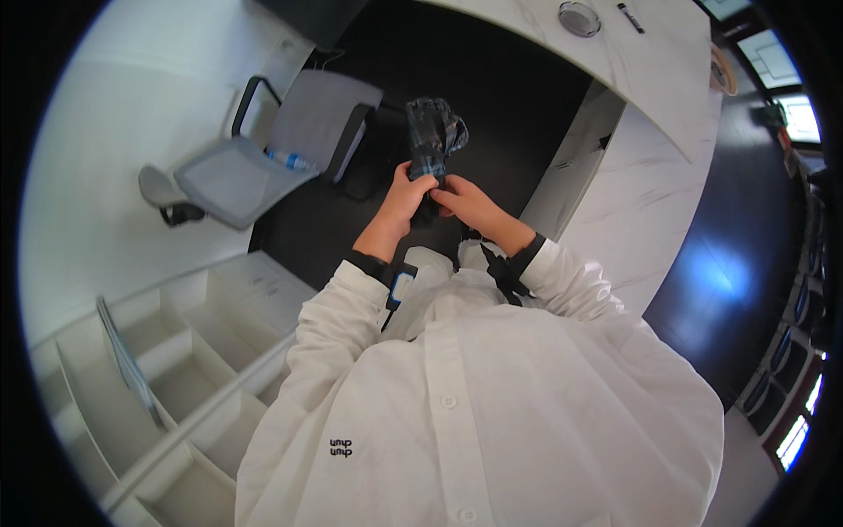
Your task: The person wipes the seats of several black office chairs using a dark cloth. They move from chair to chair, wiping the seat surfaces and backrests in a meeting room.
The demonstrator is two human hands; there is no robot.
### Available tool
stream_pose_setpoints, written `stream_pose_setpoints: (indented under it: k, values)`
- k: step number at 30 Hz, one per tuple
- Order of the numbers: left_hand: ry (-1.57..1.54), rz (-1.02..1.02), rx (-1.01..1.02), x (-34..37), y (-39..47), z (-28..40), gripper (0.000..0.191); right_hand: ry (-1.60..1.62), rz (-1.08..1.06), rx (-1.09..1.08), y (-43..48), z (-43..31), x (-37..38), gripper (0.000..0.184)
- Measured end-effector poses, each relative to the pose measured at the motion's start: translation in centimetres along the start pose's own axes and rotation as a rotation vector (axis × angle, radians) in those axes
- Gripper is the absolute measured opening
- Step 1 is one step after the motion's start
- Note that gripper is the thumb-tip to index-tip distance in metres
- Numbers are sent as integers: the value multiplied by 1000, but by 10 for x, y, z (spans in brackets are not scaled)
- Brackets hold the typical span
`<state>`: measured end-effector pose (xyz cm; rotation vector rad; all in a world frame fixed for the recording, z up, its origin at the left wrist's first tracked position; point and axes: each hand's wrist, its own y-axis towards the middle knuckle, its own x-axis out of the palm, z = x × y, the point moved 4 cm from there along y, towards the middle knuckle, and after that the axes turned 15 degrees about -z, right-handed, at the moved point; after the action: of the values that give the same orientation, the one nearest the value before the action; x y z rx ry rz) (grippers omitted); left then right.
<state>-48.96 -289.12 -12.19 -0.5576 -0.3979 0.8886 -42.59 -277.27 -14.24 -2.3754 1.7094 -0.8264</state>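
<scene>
A dark plaid folding umbrella (431, 132) is held out in front of my body, its loosely gathered canopy pointing away from me. My left hand (413, 191) wraps around its narrower near part, with the thumb lying across the top. From the other side, the fingers of my right hand (466, 199) pinch at the same part, close to the left thumb. Fingers hide some of that near part, and whatever lies below it is dark and hard to make out. Both wrists wear black bands, and a small device (400, 286) is fixed at the left one.
At left stands a grey office chair (336, 99) with a plastic bottle (290, 160) on its seat. White shelving (197, 408) with compartments fills the lower left. A marble-patterned counter (652, 79) curves along the right, bearing a glass ashtray (579, 19) and a marker pen (631, 18).
</scene>
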Motion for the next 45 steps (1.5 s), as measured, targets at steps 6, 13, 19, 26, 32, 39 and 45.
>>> stream_pose_setpoints:
  k: [6,13,19,26,32,39,45]
  values:
    - [134,-153,8,75,90,55,65,136,121,-112,-13,-16,-109,28]
    - [326,-233,-46,166,202,122,64,311,182,-240,-20,-45,-248,36]
    - [355,-379,-21,276,317,141,67,461,330,-394,-60,-32,-382,33]
    - [273,-444,30,440,441,148,61,369,707,-410,-150,-15,-609,27]
    - [38,-352,79,478,542,196,60,163,970,-200,-140,-37,-772,32]
    - [-26,-278,121,453,588,209,53,-61,978,62,-74,-33,-832,41]
    - [-154,-251,-41,426,594,207,44,8,879,155,-55,-46,-811,38]
